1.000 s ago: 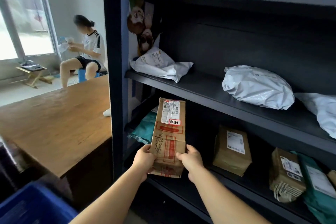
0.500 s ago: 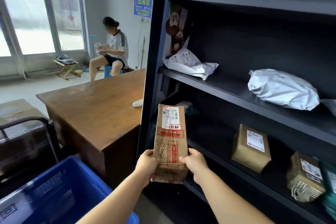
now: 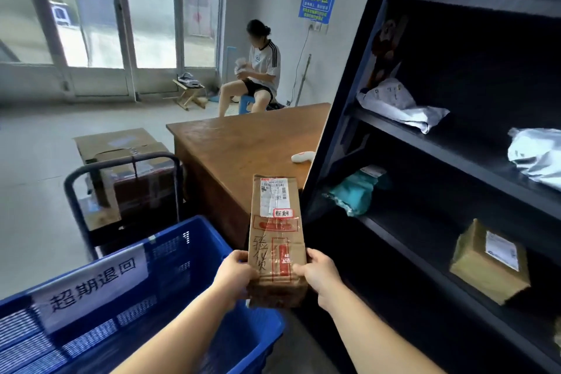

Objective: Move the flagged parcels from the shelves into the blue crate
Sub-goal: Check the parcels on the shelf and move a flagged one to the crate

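Both hands, left hand and right hand, clasp brown parcel at near end; long axis upright; blue crate lies left, nearer left hand.

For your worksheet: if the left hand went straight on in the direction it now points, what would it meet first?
The left hand already grips the brown parcel, so that blocks it at once. Past the parcel lies the right hand, though depth is unclear.

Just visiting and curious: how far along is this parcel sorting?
Early, it seems. Both hands, left and right, hold one flagged brown parcel off the shelves, beside the blue crate, not yet dropped in. The crate's visible part shows no parcels; several remain shelved.
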`<state>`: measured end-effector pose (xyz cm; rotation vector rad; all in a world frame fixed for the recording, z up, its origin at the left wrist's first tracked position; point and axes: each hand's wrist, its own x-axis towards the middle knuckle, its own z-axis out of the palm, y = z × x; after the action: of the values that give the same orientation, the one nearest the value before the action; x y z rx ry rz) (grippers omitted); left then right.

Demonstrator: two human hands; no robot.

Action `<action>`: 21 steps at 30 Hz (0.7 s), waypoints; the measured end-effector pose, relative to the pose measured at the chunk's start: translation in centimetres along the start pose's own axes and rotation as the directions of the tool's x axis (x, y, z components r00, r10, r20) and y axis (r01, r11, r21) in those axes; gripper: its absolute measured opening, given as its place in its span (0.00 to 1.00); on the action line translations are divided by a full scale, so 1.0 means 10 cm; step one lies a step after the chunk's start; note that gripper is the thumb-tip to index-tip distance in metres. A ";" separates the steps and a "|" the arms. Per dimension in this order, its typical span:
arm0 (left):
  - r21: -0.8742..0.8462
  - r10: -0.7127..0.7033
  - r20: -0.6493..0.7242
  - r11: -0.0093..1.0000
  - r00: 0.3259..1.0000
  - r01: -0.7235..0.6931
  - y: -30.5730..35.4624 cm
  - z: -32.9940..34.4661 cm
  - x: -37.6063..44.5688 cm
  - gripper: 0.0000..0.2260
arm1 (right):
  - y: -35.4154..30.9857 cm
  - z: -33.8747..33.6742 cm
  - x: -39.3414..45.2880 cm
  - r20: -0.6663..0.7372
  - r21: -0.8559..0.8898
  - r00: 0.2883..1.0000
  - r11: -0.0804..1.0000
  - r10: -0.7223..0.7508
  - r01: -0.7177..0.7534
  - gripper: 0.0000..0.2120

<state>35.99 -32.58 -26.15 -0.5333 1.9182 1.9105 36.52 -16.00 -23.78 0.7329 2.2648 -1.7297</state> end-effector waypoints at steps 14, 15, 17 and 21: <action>-0.174 -0.104 -0.297 0.983 0.949 0.054 -0.42 -1.08 0.40 0.07 | 0.17 1.31 0.62 0.317 -0.057 0.947 0.998 0.055 -0.039 0.31; -0.188 -0.126 -0.311 0.980 0.942 0.069 -0.47 -1.13 0.46 0.06 | 0.19 1.40 0.71 0.340 -0.070 0.938 0.996 0.068 -0.047 0.32; -0.214 -0.174 -0.337 0.971 0.925 0.105 -0.56 -1.22 0.58 0.06 | 0.23 1.56 0.87 0.383 -0.097 0.920 0.994 0.085 -0.052 0.31; -0.217 -0.227 -0.435 0.966 0.871 0.143 -0.80 -1.35 0.85 0.07 | 0.33 1.84 1.17 0.458 -0.161 0.883 0.986 0.104 -0.033 0.28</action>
<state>32.82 -46.11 -37.37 -1.2779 1.8732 1.9631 25.56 -29.64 -37.18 0.3142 1.9777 -1.4852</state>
